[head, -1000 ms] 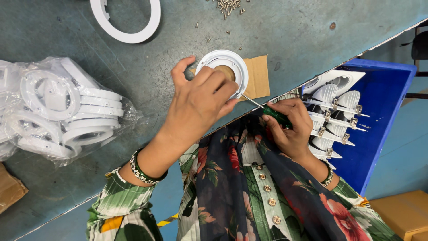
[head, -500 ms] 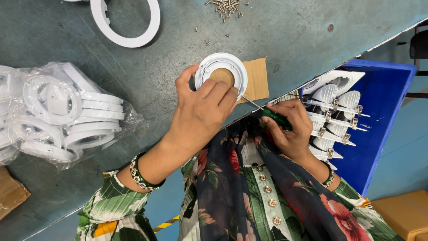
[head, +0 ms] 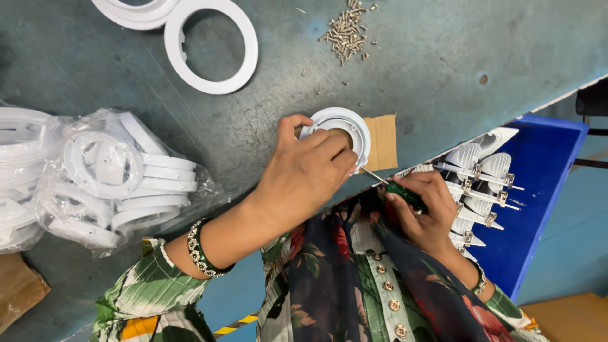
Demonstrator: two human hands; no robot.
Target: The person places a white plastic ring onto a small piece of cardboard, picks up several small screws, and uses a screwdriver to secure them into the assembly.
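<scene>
— Where the bench runs off at the left edge, what lies there?
— Thin crinkled clear plastic bags (head: 120, 183) stuffed with flat white plastic rings, the leftmost stack cut off. A corner of brown cardboard shows low down. Farther away lies a loose white ring (head: 211, 45), smooth and round, on the scuffed grey-green table (head: 443, 57).
— And the middle?
— The left hand (head: 304, 174) cups a round white fitting (head: 339, 130), fingers curled over its near rim, hiding most of it. It sits at the near table edge, on a cardboard square (head: 383, 142). A heap of small metal screws (head: 347, 31) lies far off.
— The right?
— The right hand (head: 424, 212) is closed round a green-handled screwdriver (head: 396, 189); its thin shaft points at the fitting, tip hidden. Beyond stands a blue bin (head: 544, 190) of white ribbed housings with metal clips
</scene>
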